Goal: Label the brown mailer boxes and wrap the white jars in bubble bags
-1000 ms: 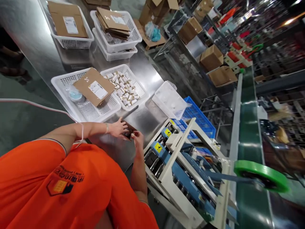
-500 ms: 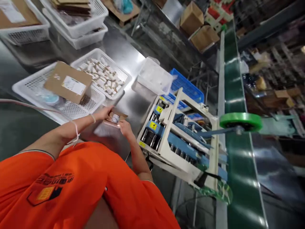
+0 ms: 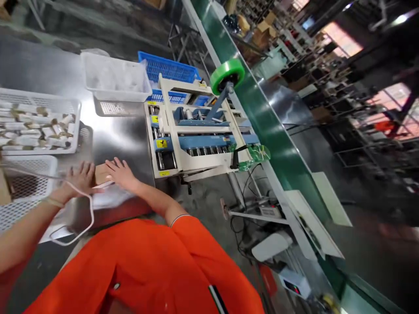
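Note:
A small brown cardboard box (image 3: 102,173) lies on the steel table (image 3: 121,135) near its front edge. My left hand (image 3: 78,179) rests flat on the box's left side with fingers spread. My right hand (image 3: 121,173) presses on its right side, fingers also spread. A white cord (image 3: 81,209) loops over my left wrist. The box is mostly hidden between the two hands.
A white basket of small white tubes (image 3: 39,126) stands at the left, another white basket (image 3: 22,183) nearer me. A white bin (image 3: 114,80) and blue crate (image 3: 168,72) sit behind. A tape sealing machine (image 3: 196,131) with a green roll (image 3: 227,74) adjoins a green conveyor (image 3: 271,131).
The view has swung to the right, so the baskets slid left. My hands went from handling a small item over the box to lying flat on the box.

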The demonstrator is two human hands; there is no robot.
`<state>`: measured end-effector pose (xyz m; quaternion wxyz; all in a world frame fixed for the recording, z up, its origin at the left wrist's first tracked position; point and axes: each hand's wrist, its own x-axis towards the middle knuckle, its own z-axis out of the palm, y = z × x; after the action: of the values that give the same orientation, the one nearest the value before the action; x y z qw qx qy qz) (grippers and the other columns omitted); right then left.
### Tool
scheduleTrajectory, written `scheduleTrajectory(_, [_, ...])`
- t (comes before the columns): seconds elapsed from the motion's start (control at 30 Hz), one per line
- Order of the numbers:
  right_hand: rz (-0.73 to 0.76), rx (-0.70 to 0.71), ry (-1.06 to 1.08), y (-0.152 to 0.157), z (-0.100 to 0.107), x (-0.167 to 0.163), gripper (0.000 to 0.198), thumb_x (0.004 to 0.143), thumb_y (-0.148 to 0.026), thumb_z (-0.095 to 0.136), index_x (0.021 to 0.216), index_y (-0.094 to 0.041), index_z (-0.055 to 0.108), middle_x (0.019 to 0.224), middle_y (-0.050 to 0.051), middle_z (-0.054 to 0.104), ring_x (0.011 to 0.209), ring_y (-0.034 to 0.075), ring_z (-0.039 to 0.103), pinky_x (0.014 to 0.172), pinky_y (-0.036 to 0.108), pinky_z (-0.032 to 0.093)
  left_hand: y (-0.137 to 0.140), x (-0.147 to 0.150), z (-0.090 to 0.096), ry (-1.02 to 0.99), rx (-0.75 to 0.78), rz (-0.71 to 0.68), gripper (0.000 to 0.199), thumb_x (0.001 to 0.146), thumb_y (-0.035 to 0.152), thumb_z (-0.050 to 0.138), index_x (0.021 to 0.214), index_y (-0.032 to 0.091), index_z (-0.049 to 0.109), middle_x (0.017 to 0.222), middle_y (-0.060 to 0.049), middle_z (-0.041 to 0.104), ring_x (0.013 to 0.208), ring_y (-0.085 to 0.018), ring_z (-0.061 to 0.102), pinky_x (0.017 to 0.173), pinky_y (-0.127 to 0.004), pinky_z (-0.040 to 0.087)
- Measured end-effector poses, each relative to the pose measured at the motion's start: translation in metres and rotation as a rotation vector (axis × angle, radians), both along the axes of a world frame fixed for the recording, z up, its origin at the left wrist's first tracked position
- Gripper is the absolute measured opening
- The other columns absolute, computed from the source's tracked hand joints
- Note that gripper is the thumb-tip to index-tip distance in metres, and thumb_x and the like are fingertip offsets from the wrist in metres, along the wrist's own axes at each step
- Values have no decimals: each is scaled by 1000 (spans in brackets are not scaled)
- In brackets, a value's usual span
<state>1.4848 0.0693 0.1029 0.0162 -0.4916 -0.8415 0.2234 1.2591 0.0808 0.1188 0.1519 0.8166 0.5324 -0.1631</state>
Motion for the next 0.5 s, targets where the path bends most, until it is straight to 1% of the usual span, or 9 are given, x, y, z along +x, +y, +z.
scheduleTrajectory(0.03, [-13,-4,2,-1,-1,0,56,124,-27,61,179,-18,55,195,8,41,185,39,27,148,67,30,-9,9,-3,39,46,21,110,98,50,79,180,-11,38,182,-47,39,177,-57,30,135,-76,31])
scheduleTrajectory(0.07, [-24,-11,2,-1,-2,-1,58,123,-32,64,179,-21,55,195,7,41,185,40,25,148,68,29,-16,17,-6,64,79,36,114,98,51,79,180,-13,34,181,-49,36,176,-58,31,134,-76,31])
scheduleTrajectory(0.17, [-53,-10,4,-9,-5,-1,70,119,-40,71,182,-22,50,198,7,34,187,40,19,149,69,26,-28,23,-12,81,164,42,109,104,54,71,180,-13,31,180,-51,35,174,-57,32,133,-76,31])
scheduleTrajectory(0.23, [-122,5,9,-27,-7,4,76,117,-44,74,184,-20,46,200,10,27,187,41,17,149,68,26,-28,18,-16,74,210,27,105,107,54,65,178,-15,31,177,-50,41,170,-56,38,131,-69,36])
scheduleTrajectory(0.27, [-176,7,17,-41,-9,8,77,117,-45,75,184,-20,47,201,12,25,187,41,17,149,67,28,-26,16,-18,68,224,21,104,107,55,63,176,-16,32,173,-49,45,165,-55,43,128,-65,40])
scheduleTrajectory(0.33, [-296,-21,44,-77,-15,19,75,116,-48,75,182,-20,51,199,17,27,186,42,23,147,64,35,-21,15,-21,50,239,32,103,107,57,60,173,-17,34,165,-47,54,154,-53,53,121,-58,46])
scheduleTrajectory(0.43, [-477,-134,80,-146,-30,34,71,111,-42,83,174,-21,60,194,23,37,181,44,36,140,64,46,-11,29,-22,19,254,65,104,107,61,57,172,-17,34,159,-46,58,144,-53,58,118,-57,46])
scheduleTrajectory(0.5, [-601,-221,98,-189,-41,40,67,108,-38,87,170,-23,64,192,23,40,178,43,43,136,66,50,-2,48,-21,-12,265,78,107,107,62,56,173,-18,30,158,-47,57,143,-55,59,118,-58,45])
